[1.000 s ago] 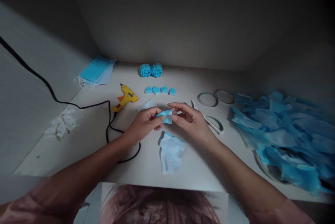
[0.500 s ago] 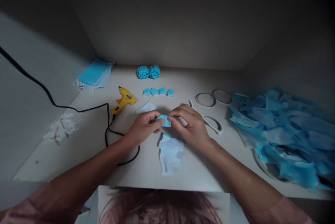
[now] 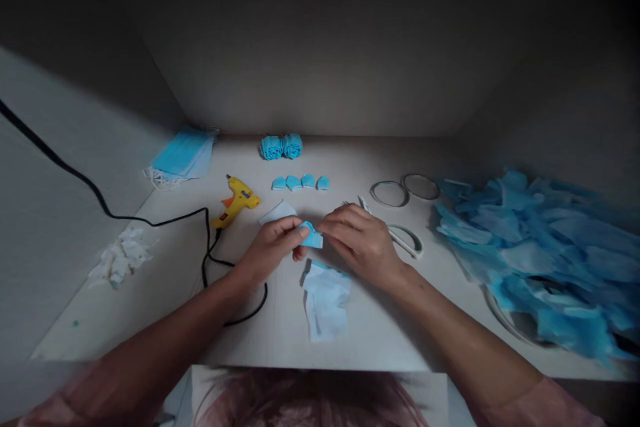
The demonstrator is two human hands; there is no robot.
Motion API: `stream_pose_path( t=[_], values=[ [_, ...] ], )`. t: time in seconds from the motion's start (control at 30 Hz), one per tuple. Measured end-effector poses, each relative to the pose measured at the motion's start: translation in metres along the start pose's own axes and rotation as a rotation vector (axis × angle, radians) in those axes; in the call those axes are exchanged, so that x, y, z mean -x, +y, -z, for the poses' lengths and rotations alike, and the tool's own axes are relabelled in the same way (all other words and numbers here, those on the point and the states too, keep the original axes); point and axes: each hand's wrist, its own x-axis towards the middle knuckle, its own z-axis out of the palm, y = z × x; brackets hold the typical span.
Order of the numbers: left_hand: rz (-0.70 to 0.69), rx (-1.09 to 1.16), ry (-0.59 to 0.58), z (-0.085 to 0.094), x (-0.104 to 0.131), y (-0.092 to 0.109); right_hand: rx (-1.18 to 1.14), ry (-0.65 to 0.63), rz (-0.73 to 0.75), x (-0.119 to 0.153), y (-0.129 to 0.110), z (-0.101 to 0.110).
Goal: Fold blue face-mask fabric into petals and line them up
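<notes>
A small blue fabric piece (image 3: 313,238) is pinched between the thumb and fingers of my left hand (image 3: 278,241). My right hand (image 3: 357,235) has its fingertips closed on the right edge of that piece. Just below lie pale blue and white fabric pieces (image 3: 327,304), and a pale piece (image 3: 278,212) rests behind my left hand. Several small folded blue pieces (image 3: 307,180) sit in a row farther back, with two blue rosettes (image 3: 282,146) behind them. White-handled scissors (image 3: 411,240) lie partly hidden behind my right hand.
A yellow glue gun (image 3: 235,202) with a black cord (image 3: 155,222) lies at left, near blue masks (image 3: 183,154) and white scraps (image 3: 123,257). Two metal rings (image 3: 390,194) lie at right, beside a large heap of blue fabric (image 3: 540,247).
My right hand has turned, its fingers now more closed together at the piece's right edge. The blue piece is tilted differently, and the view has shifted slightly.
</notes>
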Motion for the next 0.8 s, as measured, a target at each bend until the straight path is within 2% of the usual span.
stream_pose_path(
  t=[0.13,0.3,0.4,0.57,0.67,0.8],
  values=[
    [0.012,0.046,0.005,0.0,-0.001,-0.004,0.038,-0.016,0.045,0.0,-0.001,0.001],
    [0.029,0.018,0.023,0.001,-0.003,-0.007,0.034,-0.058,0.019,0.0,-0.002,0.0],
    [0.03,0.011,0.036,0.001,-0.003,-0.007,-0.049,-0.063,-0.061,0.0,-0.002,-0.002],
    [0.024,0.007,0.057,0.001,-0.003,-0.005,-0.235,-0.021,-0.336,-0.002,-0.005,-0.002],
    [0.021,-0.006,0.058,0.0,-0.003,-0.004,-0.343,-0.051,-0.35,-0.004,-0.009,0.001],
    [0.026,-0.013,0.048,-0.001,-0.003,-0.004,-0.349,-0.052,-0.392,-0.005,-0.012,-0.001]
  ],
)
